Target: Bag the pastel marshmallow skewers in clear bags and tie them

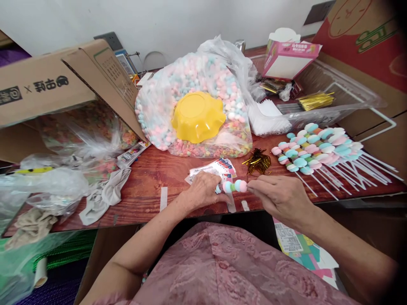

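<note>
1. Step in hand, by my reading: you are threading marshmallows onto a stick. The skewer in progress (234, 186) lies level between your hands, just in front of the yellow bowl (197, 116) and above the near edge of the surface (149, 178).
2. Left hand (203, 191): curled shut around the skewer's left end; the stick itself is hidden inside the fist.
3. Right hand (280, 197): fingertips pinched closed on the right end, touching the outermost piece.
4. Pieces on it: three show, pink, blue, pink, touching one another.
5. Next move, judged: you need another piece from the marshmallow bag (197, 106) under the yellow bowl, pushed on straight so the stick does not tear it.
6. Finished skewers (314, 148): one heap right of the bowl; well over a dozen, too overlapped for an exact count.
7. Gold twist ties (257, 161): one bundle, between bowl and heap.
8. Printed cards (214, 167): a few, just behind your left hand.
9. Cardboard box (47, 89): one, left of the bowl.
</note>
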